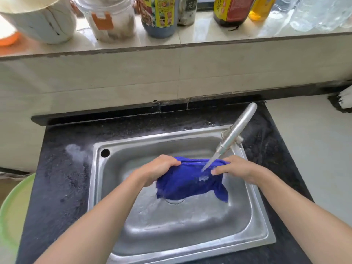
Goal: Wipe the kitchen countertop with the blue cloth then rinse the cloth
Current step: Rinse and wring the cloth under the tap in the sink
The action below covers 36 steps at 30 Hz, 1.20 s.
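Observation:
The blue cloth (187,184) hangs bunched over the steel sink (190,250), above the drain. My left hand (156,171) grips its left end and my right hand (238,169) grips its right end. Water runs from the metal tap (236,128) onto the top of the cloth between my hands. A corner of the cloth dangles at the lower right. The dark speckled countertop (62,187) surrounds the sink and looks wet, with a pale smear near the sink's back left corner.
A tiled ledge (171,44) behind the sink carries a white pot (42,21), a clear jar (112,21), sauce bottles (158,16) and plastic bottles (320,12). A green basin (13,212) sits left of the counter. A white counter (314,149) lies at the right.

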{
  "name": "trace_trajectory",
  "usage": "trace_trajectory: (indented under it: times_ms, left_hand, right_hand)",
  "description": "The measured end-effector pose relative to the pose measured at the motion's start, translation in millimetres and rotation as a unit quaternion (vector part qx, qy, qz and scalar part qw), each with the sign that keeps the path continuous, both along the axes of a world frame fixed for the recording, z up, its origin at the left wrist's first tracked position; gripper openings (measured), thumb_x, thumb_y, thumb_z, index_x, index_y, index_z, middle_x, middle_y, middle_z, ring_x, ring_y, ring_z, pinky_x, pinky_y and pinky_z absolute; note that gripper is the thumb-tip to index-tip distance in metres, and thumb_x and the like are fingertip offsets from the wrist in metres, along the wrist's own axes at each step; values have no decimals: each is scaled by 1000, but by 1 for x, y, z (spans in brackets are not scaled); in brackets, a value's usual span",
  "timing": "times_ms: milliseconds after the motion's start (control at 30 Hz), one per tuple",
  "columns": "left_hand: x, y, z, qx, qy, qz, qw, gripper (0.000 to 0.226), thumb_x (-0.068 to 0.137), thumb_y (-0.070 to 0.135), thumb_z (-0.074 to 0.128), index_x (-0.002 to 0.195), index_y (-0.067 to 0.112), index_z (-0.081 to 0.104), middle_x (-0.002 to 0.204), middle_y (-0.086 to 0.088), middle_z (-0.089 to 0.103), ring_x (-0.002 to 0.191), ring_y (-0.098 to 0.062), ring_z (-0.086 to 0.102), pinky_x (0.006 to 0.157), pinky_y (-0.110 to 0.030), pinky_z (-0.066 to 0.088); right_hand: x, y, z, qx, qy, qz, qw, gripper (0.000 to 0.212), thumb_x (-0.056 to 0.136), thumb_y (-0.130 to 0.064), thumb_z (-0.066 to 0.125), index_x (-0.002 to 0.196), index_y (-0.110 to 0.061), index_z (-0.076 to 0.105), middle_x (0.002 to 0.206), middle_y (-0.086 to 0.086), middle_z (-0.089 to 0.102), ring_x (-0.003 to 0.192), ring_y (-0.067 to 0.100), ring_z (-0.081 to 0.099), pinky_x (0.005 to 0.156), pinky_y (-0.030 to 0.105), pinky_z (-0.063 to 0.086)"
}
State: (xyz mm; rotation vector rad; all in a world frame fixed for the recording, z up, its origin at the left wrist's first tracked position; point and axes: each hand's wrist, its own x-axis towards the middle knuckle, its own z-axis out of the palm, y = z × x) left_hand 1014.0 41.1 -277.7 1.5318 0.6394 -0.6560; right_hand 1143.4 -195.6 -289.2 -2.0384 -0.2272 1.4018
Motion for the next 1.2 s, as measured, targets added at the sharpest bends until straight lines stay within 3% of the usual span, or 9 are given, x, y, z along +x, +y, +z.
trace_trajectory:
  times_ms: [200, 367, 500, 567, 700, 833, 967, 1067, 1200]
  left_hand:
    - [-10, -9, -34, -194, 84, 218, 953, 29, 100, 29, 44, 107, 10, 64, 96, -11, 71, 80, -25, 67, 75, -32, 51]
    - [16, -48, -60, -239, 124, 394, 879, 45, 96, 56, 40, 111, 17, 58, 94, -18, 65, 79, -31, 65, 73, -43, 53]
    - [33, -94, -47, -205, 135, 374, 895, 42, 96, 45, 45, 70, 14, 56, 47, -3, 51, 37, -16, 45, 44, -17, 40]
    - [34, -115, -40, -197, 96, 363, 906, 37, 95, 33, 50, 65, 12, 52, 40, -4, 47, 32, -16, 44, 42, -21, 44]
    - [42, -99, -53, -134, 91, 444, 881, 43, 97, 40, 49, 69, 9, 57, 67, -13, 62, 66, -27, 61, 70, -40, 54]
    - [38, -108, -47, -110, 93, 401, 904, 48, 99, 43, 44, 66, 10, 55, 54, -5, 53, 44, -19, 50, 41, -20, 40]
    - [35, -106, -51, -62, 73, 427, 899, 47, 98, 44, 46, 65, 12, 57, 53, -4, 57, 49, -21, 53, 49, -23, 44]
    - [30, -92, -45, -137, 75, 456, 876, 39, 102, 37, 40, 91, 9, 64, 70, -2, 61, 49, -19, 52, 38, -16, 39]
    - [15, -98, -44, -227, 46, 332, 914, 52, 92, 53, 54, 113, 8, 67, 98, -15, 71, 83, -32, 67, 71, -37, 54]
  right_hand:
    - [-4, 25, -16, 154, 79, -281, 944, 22, 90, -23, 54, 105, -10, 65, 100, 16, 68, 85, 32, 63, 75, 55, 52]
    - [-83, 58, -7, 185, -79, -258, 945, 29, 84, -26, 63, 58, -18, 51, 56, 1, 49, 57, 16, 45, 50, 24, 36]
    - [-83, 63, -31, 90, -246, -261, 929, 46, 88, -29, 65, 50, -16, 42, 48, -3, 46, 50, 14, 44, 51, 28, 36]
    - [-45, 67, -45, 3, -260, -345, 902, 41, 89, -32, 60, 55, -18, 44, 51, -3, 50, 57, 23, 52, 54, 31, 37]
    - [-83, 75, -40, 81, -242, -320, 913, 42, 89, -34, 61, 50, -25, 50, 45, -9, 50, 52, 13, 48, 53, 30, 38]
    - [-64, 73, -46, 58, -230, -367, 899, 46, 88, -36, 58, 48, -17, 48, 44, -6, 49, 46, 14, 47, 48, 29, 38]
    - [-65, 84, -42, 115, -228, -371, 893, 43, 89, -22, 57, 49, -16, 45, 41, -8, 44, 43, 9, 42, 47, 30, 34]
    - [-84, 86, -38, 143, -290, -297, 898, 45, 90, -24, 59, 48, -12, 47, 44, -3, 46, 44, 9, 40, 48, 32, 36]
    - [-28, 77, -50, 54, -242, -242, 938, 41, 85, -39, 63, 55, -16, 46, 48, -7, 46, 44, 4, 45, 51, 24, 39]
